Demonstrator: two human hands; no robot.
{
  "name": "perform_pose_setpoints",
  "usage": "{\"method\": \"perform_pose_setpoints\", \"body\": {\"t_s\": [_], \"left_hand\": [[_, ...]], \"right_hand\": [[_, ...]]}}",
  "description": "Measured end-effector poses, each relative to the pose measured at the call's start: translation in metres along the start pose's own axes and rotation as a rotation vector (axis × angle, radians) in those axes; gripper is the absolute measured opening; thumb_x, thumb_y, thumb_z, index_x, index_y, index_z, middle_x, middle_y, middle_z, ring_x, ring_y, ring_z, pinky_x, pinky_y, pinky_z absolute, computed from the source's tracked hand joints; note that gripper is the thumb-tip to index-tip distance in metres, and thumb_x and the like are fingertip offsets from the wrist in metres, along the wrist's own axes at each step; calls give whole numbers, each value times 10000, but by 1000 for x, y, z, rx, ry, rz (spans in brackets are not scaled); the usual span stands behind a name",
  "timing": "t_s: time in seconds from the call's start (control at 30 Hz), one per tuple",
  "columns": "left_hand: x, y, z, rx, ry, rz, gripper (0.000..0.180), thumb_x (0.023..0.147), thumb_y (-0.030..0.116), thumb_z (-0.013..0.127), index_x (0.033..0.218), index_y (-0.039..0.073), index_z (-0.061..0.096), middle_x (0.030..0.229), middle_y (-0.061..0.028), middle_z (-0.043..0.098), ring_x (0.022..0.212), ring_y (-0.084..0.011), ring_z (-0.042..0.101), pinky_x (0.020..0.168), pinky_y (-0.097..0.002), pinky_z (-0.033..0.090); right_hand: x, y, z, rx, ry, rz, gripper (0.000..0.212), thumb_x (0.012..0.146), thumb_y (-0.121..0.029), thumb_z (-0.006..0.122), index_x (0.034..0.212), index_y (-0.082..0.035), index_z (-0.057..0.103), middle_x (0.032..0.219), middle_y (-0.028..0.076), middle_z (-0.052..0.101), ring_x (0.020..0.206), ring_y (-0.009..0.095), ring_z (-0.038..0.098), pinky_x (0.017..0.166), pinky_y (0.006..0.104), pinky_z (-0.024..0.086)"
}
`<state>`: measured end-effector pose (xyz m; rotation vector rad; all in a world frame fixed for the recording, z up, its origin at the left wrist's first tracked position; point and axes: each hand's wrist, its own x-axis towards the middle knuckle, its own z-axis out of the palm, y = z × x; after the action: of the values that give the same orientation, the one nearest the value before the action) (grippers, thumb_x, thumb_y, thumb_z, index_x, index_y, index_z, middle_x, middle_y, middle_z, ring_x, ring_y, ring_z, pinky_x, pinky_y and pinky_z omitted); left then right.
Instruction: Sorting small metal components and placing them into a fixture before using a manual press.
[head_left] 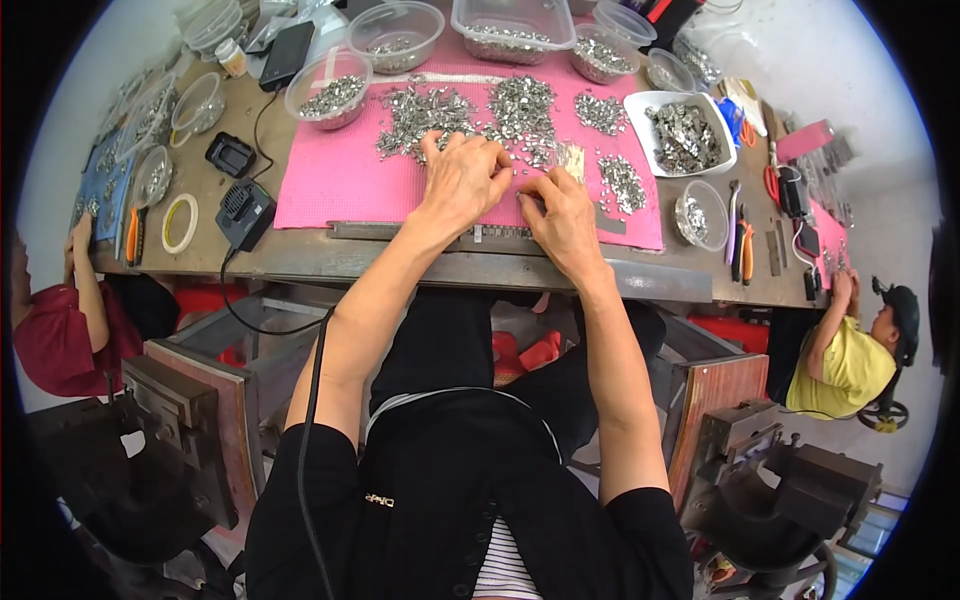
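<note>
Silvery metal pieces (pixel 425 112) lie heaped on the pink mat (pixel 335 190) around twelve o'clock from the left hand (pixel 462 180) and eleven from the right hand (pixel 565 215), both curled, grips unclear, so light fingertip pinches likely work best.

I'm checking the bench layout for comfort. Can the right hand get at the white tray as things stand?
Probably yes: the white tray stands forward and right of the right hand, with a low pile of metal pieces on the pink mat between; nothing tall blocks the way.
</note>
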<state>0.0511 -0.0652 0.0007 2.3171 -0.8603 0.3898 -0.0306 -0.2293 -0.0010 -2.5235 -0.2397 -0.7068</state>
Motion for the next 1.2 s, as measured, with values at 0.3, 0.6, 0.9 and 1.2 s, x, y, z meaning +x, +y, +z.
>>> {"method": "perform_pose_setpoints", "body": {"t_s": [0.3,0.6,0.9,1.2], "left_hand": [[30,-14,-2,24,-154,231,113,864,200,727,941,119,743,885,-32,690,978,-242,620,1093,-568,289],[49,-11,-10,60,-364,298,109,878,191,707,940,115,752,912,-44,696,1013,-254,619,1094,-569,292],[41,-1,-15,24,-405,243,140,868,212,713,942,96,742,853,-41,687,985,-250,623,1097,-570,296],[38,-6,-10,6,-322,238,145,853,200,708,955,102,740,854,-32,680,961,-238,625,1105,-579,288]], "right_hand": [[2,3,2,-18,-56,-28,106,827,-75,713,892,-34,640,880,123,591,834,329,613,747,438,455],[8,11,1,-82,27,41,121,838,-75,723,915,-9,656,871,147,618,778,356,622,731,459,499],[11,15,1,-76,7,95,136,833,-90,725,923,-15,656,911,166,614,815,379,617,754,475,491],[10,15,-1,-84,20,69,134,838,-79,732,922,1,665,882,153,644,787,353,648,714,446,510]]}}
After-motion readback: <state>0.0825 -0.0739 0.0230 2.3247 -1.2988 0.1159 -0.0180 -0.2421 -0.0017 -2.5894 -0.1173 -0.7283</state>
